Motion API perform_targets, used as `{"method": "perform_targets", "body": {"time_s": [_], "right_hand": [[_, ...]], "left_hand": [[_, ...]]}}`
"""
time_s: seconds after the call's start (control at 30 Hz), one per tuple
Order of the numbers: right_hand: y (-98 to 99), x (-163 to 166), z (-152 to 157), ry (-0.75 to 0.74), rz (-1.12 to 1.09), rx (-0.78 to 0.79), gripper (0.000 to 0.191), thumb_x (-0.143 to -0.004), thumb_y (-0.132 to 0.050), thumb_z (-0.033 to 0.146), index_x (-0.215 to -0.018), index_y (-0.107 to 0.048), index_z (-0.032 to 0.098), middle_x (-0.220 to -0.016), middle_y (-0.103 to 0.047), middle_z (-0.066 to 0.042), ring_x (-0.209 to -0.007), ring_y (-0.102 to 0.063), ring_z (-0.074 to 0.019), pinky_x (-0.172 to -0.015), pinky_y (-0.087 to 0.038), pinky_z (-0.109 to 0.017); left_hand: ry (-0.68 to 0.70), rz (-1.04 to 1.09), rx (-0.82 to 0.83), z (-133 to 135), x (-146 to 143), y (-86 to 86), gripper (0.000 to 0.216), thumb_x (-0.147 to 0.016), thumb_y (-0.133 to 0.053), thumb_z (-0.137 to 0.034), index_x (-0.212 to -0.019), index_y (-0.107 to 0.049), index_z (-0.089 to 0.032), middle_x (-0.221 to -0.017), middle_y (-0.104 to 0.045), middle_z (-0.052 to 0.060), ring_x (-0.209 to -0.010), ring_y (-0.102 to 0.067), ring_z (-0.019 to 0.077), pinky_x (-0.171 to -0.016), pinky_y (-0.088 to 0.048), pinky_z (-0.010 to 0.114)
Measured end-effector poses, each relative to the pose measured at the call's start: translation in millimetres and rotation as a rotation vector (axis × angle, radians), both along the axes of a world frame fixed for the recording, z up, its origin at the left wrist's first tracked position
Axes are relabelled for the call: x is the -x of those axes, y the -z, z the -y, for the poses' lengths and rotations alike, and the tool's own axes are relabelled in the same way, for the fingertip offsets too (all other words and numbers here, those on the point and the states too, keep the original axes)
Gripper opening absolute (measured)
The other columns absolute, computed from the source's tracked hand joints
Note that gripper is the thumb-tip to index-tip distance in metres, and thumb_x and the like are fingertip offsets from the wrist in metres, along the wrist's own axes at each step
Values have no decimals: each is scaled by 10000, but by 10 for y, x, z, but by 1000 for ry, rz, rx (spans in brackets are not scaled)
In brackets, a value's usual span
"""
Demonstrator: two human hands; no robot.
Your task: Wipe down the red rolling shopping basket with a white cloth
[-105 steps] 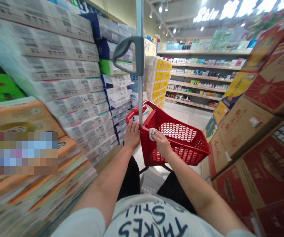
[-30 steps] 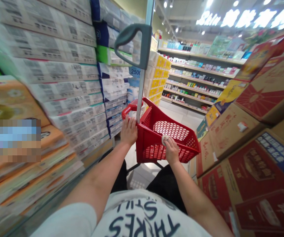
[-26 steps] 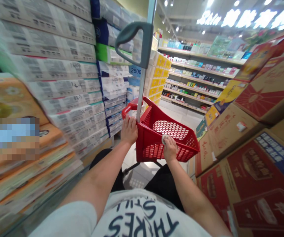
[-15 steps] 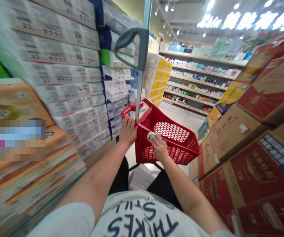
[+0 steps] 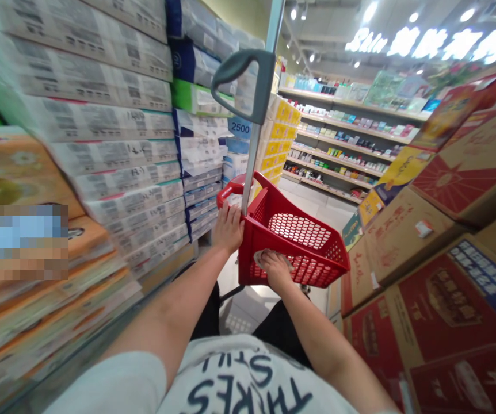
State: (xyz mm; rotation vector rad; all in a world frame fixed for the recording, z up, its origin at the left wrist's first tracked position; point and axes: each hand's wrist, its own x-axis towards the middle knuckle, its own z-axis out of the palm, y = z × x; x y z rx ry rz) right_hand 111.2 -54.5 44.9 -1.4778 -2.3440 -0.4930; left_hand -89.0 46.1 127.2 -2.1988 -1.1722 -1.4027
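Note:
A red plastic shopping cart (image 5: pixel 297 201) with lattice sides stands tilted before my legs. My left hand (image 5: pixel 228 227) grips its near left corner, fingers over the rim beside the foot of the metal pole (image 5: pixel 252 155). A grey loop handle (image 5: pixel 266 86) sits high on that pole. Against the cart's near side wall, below the rim, my right hand (image 5: pixel 275 270) presses a whitish cloth (image 5: pixel 260 259). Most of the cloth lies hidden under the fingers and palm. The inside of the basket shows red lattice walls.
Stacked paper packs (image 5: pixel 114 126) rise close on the left, with orange packs (image 5: pixel 36 167) nearer me. Cardboard cartons (image 5: pixel 407 230) line the right side. Beyond the cart stand yellow packs (image 5: pixel 280 132) and shelves of small boxes (image 5: pixel 351 135).
My right hand has slid the cloth down the cart's side, from near the rim to lower on the lattice. My left hand stays on the corner. The pole appears slightly farther right.

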Motion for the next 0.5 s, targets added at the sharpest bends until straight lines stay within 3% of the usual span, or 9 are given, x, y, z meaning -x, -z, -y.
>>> {"method": "perform_targets", "body": {"time_s": [0.1, 0.33, 0.5], "right_hand": [[-20, 89, -16, 28, 11, 56, 300, -879, -495, 144, -1107, -665, 239, -1194, -650, -59, -1196, -485, -238, -967, -372, -386], [-175, -57, 57, 123, -43, -24, 228, -894, -489, 171, -974, -698, 218, -1069, -683, -71, -1003, -530, -237, -864, -380, -390], [-56, 164, -39, 9, 16, 42, 286, -860, -519, 138, -1024, -692, 295, -1130, -680, -26, -1108, -524, -221, -945, -367, -373]], "left_hand": [[5, -30, 2, 9, 15, 1, 430, -939, -406, -300, -1320, -464, -108, -1388, -495, 156, -1458, -87, 286, -1159, -252, 518], [8, -14, 14, 40, 47, 46, 445, -933, -414, -292, -1341, -447, -117, -1407, -480, 143, -1455, -107, 287, -1167, -235, 531], [16, -1, 22, 66, 80, 22, 433, -933, -417, -286, -1327, -464, -113, -1399, -488, 150, -1457, -107, 276, -1166, -239, 528]]}}
